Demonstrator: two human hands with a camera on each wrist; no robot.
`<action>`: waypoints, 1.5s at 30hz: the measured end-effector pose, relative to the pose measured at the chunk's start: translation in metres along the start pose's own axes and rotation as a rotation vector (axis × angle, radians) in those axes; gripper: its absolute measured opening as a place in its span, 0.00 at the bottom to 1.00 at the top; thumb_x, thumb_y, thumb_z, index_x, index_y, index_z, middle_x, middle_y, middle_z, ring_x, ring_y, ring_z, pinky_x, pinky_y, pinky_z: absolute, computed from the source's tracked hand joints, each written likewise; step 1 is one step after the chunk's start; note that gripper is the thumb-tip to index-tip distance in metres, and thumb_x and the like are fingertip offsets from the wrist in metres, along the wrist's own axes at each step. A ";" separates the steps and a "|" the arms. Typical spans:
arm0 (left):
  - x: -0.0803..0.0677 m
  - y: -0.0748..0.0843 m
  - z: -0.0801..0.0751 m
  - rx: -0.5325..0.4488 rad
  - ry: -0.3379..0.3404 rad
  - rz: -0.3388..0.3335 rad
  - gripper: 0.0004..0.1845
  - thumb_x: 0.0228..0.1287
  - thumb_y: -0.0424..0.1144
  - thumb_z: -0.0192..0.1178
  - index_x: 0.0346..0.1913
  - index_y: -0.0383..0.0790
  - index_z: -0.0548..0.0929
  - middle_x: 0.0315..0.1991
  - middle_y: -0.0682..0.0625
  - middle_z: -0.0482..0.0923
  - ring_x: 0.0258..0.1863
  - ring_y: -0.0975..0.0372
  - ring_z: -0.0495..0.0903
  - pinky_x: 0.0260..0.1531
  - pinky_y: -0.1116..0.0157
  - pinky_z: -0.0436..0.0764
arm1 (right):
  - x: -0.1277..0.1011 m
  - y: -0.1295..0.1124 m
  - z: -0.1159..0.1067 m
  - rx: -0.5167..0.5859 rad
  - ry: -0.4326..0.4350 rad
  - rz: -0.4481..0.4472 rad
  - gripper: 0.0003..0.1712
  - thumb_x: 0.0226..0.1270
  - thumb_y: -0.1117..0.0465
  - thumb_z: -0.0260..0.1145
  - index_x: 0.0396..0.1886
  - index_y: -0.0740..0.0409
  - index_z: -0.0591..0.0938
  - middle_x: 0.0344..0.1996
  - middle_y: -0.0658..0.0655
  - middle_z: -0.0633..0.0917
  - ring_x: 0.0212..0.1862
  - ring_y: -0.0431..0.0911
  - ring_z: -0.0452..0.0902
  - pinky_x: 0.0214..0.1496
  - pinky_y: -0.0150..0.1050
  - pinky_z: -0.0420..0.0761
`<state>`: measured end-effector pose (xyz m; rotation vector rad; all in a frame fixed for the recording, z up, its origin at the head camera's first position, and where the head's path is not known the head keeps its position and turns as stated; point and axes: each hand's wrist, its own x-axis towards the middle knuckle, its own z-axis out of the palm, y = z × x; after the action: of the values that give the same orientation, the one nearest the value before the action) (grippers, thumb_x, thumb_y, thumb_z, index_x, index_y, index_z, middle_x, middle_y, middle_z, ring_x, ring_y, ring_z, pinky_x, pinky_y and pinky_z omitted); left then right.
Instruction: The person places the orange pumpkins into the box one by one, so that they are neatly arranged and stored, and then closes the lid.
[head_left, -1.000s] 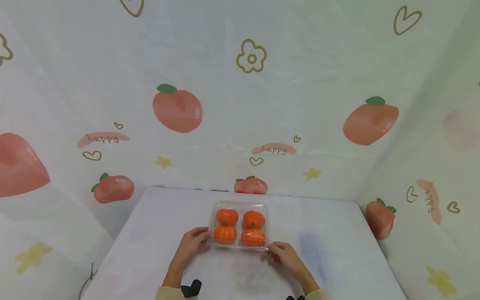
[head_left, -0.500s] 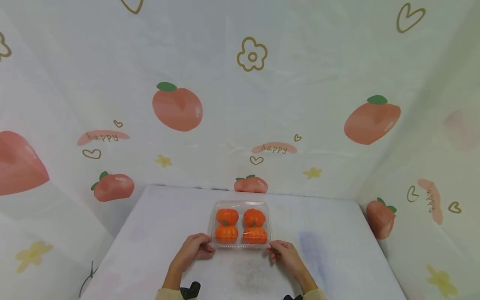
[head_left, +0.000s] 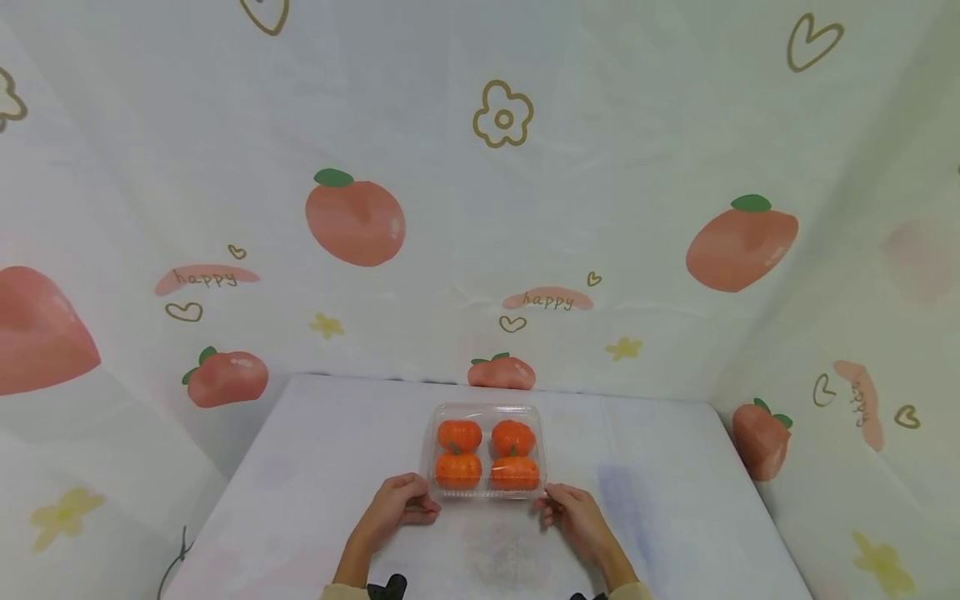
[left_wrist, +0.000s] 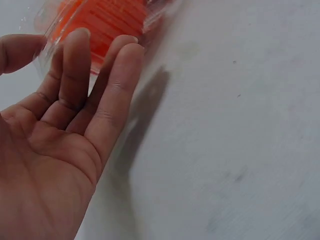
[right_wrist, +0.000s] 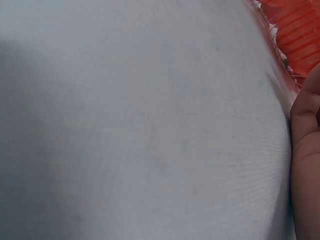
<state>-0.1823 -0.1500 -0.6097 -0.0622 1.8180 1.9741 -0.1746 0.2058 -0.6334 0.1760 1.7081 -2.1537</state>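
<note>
A clear plastic clamshell box (head_left: pixel 487 493) stands closed on the white table (head_left: pixel 330 467), holding several orange pumpkin-shaped fruits (head_left: pixel 459 435). My left hand (head_left: pixel 408 500) is at its near left corner. In the left wrist view the left hand (left_wrist: pixel 47 50) has straight fingers (left_wrist: pixel 117 75) whose tips touch the box (left_wrist: pixel 107 20), with the thumb apart on the other side of the rim. My right hand (head_left: pixel 557 500) sits with bent fingers at the near right corner. The right wrist view shows only an edge of that hand (right_wrist: pixel 306 145) beside the box (right_wrist: pixel 297 30).
A cloth backdrop printed with peaches, hearts and flowers (head_left: pixel 504 112) rises behind and on both sides of the table. A thin dark cable (head_left: pixel 176 558) hangs off the table's left edge. Black wrist straps (head_left: pixel 386 585) show at the bottom of the head view.
The box has shifted slightly right. Both hands have slid from its sides back to its near corners, closer to me.
</note>
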 end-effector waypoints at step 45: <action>0.007 -0.007 0.022 -0.036 0.147 0.021 0.14 0.74 0.40 0.51 0.39 0.30 0.79 0.27 0.51 0.84 0.31 0.60 0.87 0.39 0.60 0.90 | -0.004 -0.004 0.004 -0.109 0.037 -0.021 0.13 0.77 0.60 0.56 0.31 0.56 0.81 0.22 0.45 0.80 0.26 0.37 0.74 0.33 0.31 0.80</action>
<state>-0.1804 -0.1266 -0.6160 -0.2050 1.8802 2.0662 -0.1719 0.2035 -0.6273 0.1697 1.8506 -2.0768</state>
